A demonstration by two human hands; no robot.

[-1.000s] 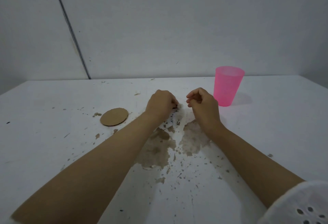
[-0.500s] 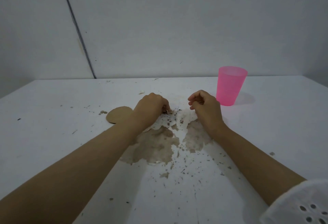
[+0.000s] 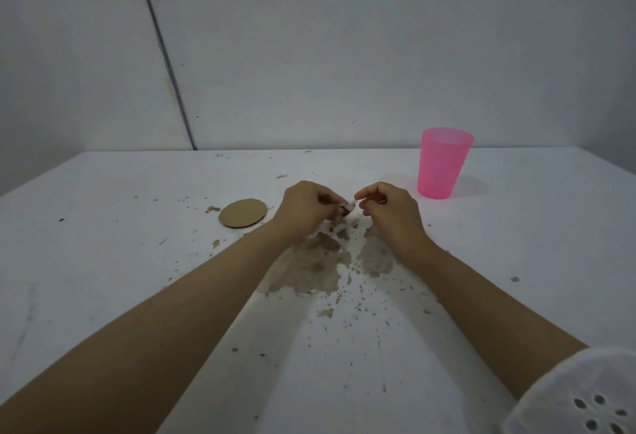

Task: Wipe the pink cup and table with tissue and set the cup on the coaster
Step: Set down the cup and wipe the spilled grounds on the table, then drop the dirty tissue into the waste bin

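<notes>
We logged: left hand (image 3: 306,210) and right hand (image 3: 393,214), fingers curled, both pinched one tissue scrap (image 3: 349,207); pink cup (image 3: 444,168) upright, far right; coaster (image 3: 243,213) on table (image 3: 103,261), left of hands.

Both forearms (image 3: 179,313) are bare down to the left hand (image 3: 304,208) and right hand (image 3: 395,215). The right arm wears a white fabric sleeve (image 3: 564,392), patterned with small round eyelet holes, ending near the elbow.

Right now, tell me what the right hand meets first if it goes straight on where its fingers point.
The right hand points left, so it would first meet the tissue scrap pinched in the left hand, which it is nearly touching; depth is unsure.
</notes>
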